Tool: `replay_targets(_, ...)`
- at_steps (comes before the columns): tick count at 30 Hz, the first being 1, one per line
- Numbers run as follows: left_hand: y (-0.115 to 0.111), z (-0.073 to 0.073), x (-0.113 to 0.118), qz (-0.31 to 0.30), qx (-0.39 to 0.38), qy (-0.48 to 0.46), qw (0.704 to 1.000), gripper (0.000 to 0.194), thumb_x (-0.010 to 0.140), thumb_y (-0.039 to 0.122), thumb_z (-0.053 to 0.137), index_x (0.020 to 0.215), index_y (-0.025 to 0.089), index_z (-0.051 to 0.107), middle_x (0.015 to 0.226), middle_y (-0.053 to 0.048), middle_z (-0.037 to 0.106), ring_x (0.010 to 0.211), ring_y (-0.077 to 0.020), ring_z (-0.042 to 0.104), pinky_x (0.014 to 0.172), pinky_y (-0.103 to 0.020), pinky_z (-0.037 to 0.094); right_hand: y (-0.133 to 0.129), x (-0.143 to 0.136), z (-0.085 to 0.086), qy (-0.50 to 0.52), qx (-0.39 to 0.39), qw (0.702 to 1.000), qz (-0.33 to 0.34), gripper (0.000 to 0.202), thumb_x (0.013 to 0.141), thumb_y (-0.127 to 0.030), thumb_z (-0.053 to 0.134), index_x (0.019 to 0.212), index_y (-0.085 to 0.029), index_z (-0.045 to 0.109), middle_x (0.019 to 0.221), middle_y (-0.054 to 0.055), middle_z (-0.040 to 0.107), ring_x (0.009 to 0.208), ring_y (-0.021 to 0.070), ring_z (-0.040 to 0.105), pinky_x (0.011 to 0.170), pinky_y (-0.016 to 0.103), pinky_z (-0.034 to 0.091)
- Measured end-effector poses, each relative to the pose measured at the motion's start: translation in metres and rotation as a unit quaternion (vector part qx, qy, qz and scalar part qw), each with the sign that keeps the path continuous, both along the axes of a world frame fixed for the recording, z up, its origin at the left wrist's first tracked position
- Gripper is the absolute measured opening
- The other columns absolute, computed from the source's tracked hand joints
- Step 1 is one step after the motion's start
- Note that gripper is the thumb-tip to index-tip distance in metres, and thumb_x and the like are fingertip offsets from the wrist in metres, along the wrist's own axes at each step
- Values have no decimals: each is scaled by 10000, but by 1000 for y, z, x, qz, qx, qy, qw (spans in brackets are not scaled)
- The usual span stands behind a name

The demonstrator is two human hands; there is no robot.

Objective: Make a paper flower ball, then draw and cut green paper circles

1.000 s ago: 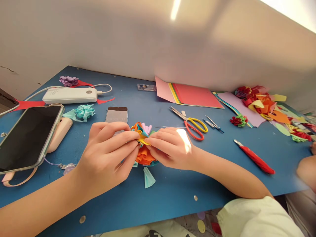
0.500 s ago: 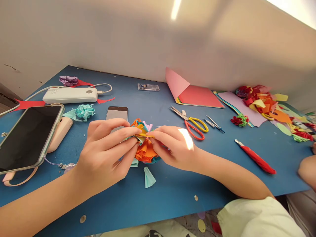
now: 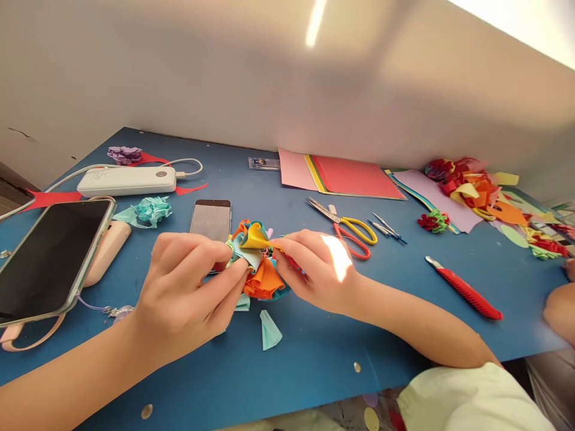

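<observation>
A ruffled multicoloured paper bundle [image 3: 265, 281] lies between the two grips. The left hand [image 3: 191, 290] is closed on its left edge; the right hand [image 3: 317, 269] pinches the tip of its yellow piece [image 3: 254, 238], grip nearly closed. A turquoise scrap [image 3: 270, 331] lies on the table [image 3: 314, 353], on the near side of both grips.

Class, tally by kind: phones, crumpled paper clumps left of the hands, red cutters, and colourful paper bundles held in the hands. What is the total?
Phones: 2 (black-screened phone and grey-screened phone)
Crumpled clumps: 2 (purple clump and turquoise clump)
Red cutter: 1
Colourful paper bundle: 1
Total: 6
</observation>
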State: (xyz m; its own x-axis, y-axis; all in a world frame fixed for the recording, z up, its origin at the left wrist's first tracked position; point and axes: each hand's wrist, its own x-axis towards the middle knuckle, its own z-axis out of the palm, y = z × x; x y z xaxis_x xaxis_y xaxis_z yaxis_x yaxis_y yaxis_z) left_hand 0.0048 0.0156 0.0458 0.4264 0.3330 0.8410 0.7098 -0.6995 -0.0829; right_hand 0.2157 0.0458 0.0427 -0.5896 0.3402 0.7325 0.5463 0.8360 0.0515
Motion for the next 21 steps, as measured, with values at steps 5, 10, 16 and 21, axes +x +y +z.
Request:
replay_targets(5,2,-2,-2,-36,46,59,997,171,698,38,690,778,180,640,647,-2,599,588,-146,535,539,-321,413,0,2,-5,-2,-11,1000,-3,86,875,-128,516,947,-148,560,766,28,642,620,103,554,547,241,443)
replay_targets(10,3,0,0,-22,58,52,997,172,711,48,701,770,196,636,727,-19,688,663,-174,607,583,-338,437,2,4,-9,-49,-9,998,25,74,874,-147,529,940,-149,561,769,27,632,662,118,558,551,260,414)
replay_targets(16,1,1,4,-8,16,27,999,209,681,23,732,763,186,632,859,-47,747,796,-239,652,668,-400,443,2,4,1,-133,36,989,55,66,885,-168,567,897,-112,601,717,19,631,611,112,518,523,269,377)
replay_targets(21,-1,0,8,-12,-42,-12,999,185,747,43,665,757,223,626,899,-13,734,837,-232,654,682,-398,465,1,1,3,-125,73,988,54,67,886,-134,569,912,-102,622,674,3,631,599,104,532,506,264,362)
